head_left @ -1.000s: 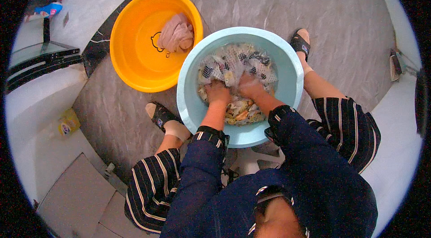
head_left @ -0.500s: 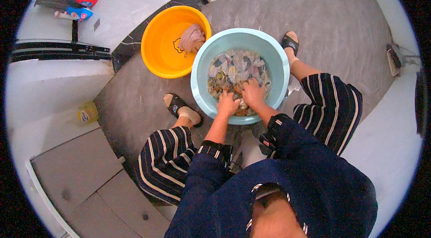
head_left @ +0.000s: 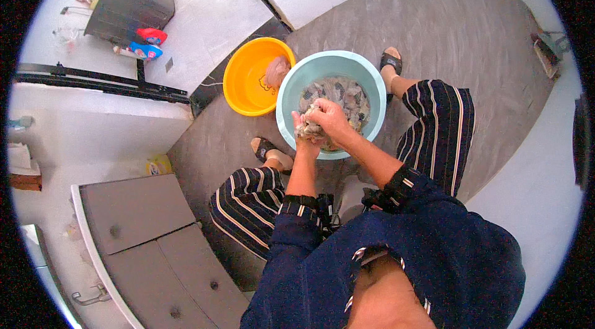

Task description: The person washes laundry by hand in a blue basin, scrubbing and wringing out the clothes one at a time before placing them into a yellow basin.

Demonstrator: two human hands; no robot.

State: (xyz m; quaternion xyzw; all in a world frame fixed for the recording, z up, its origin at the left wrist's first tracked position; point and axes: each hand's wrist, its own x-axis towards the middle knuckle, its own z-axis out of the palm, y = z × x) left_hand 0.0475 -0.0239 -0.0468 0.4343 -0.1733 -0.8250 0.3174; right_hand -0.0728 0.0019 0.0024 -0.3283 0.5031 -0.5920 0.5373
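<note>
A light blue basin [head_left: 289, 99] sits on the floor between my feet. Wet patterned cloth [head_left: 350, 98], in grey, white and dark check, lies crumpled in its bottom. Over the basin's near left part, my left hand [head_left: 308, 143] holds a bunched part of this cloth from below, fingers closed on it. My right hand [head_left: 333, 120] grips the same bunch from above, its fingers curled over it. Both hands are raised above the rest of the cloth, close together. The fingertips are partly hidden by the bunch.
A yellow basin [head_left: 237, 81] with a mauve cloth [head_left: 277, 71] inside stands against the blue one on the left. A grey cabinet [head_left: 139, 214] is at the lower left. A brush-like object [head_left: 545, 59] is by the right wall. My sandalled feet flank the blue basin.
Both hands have lifted from the cloth in the basin and come together, with a bunch of it between them. The view has shifted, showing more of the left side.
</note>
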